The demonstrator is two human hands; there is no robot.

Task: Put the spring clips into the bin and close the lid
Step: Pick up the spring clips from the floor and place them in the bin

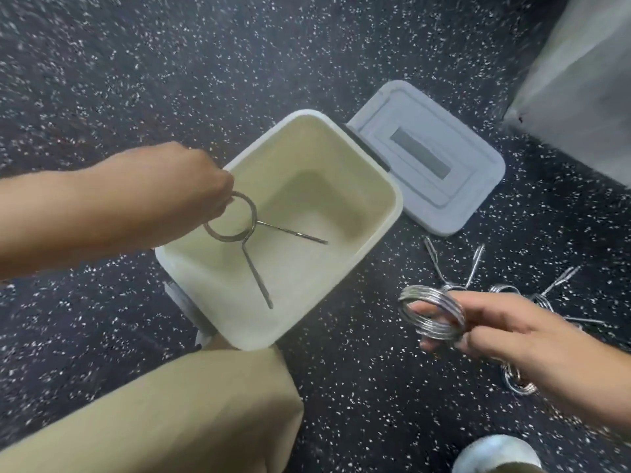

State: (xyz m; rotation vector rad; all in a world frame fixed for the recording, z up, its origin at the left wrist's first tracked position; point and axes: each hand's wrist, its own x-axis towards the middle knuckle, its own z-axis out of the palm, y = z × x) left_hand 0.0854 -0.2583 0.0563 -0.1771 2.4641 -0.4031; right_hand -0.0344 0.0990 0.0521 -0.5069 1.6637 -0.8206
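An open cream bin (386, 186) stands on the speckled floor, its grey lid (454, 186) folded back flat at the far right side. My left hand (201, 179) grips the coil of one metal spring clip (235, 223) over the bin's near left part, both handles pointing down into the bin. My right hand (495, 326) holds a second spring clip (432, 314) by its coil, to the right of the bin and above the floor. Several more spring clips (519, 291) lie on the floor behind and under that hand.
My knee in tan trousers (191, 404) sits just in front of the bin. A grey slab or wall (580, 83) rises at the top right. A round pale object (495, 455) shows at the bottom right edge. The floor is dark with white speckles.
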